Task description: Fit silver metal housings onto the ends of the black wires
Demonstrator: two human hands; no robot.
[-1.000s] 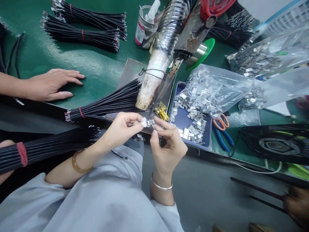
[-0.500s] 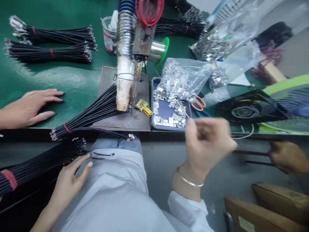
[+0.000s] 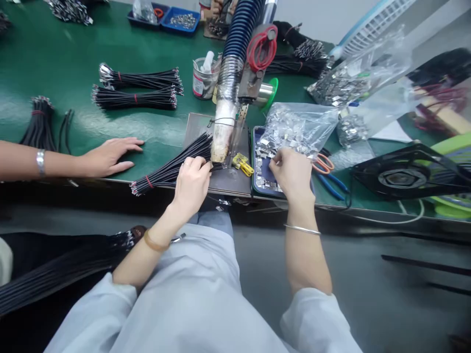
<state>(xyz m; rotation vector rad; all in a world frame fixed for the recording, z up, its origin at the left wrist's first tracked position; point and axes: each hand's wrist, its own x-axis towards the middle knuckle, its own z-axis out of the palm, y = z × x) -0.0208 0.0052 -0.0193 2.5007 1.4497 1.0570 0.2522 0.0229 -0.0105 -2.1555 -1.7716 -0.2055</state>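
My left hand (image 3: 192,185) is closed at the right end of a bundle of black cables (image 3: 180,157), its fingertips pinched on a cable end just below the white nozzle (image 3: 223,125). The bundle is tied with a red band and lies on a dark board (image 3: 230,185). My right hand (image 3: 293,172) reaches over a blue tray (image 3: 259,188) of small silvery metal connectors (image 3: 263,148). Its thumb and fingers are pinched together low over the tray; what is between them is hidden.
Beside the tray lie a yellow clip (image 3: 246,167), orange-handled scissors (image 3: 323,163) and a plastic bag of connectors (image 3: 290,125). Another person's hand (image 3: 110,157) rests on the green table at left. Cable bundles (image 3: 136,98) and a cup (image 3: 203,81) stand farther back. A black fan (image 3: 408,174) is at right.
My left hand has risen from beside my lap to the bundle. My right hand, formerly drawing a thin wire below the tray, is now over the tray. The view has shifted left.
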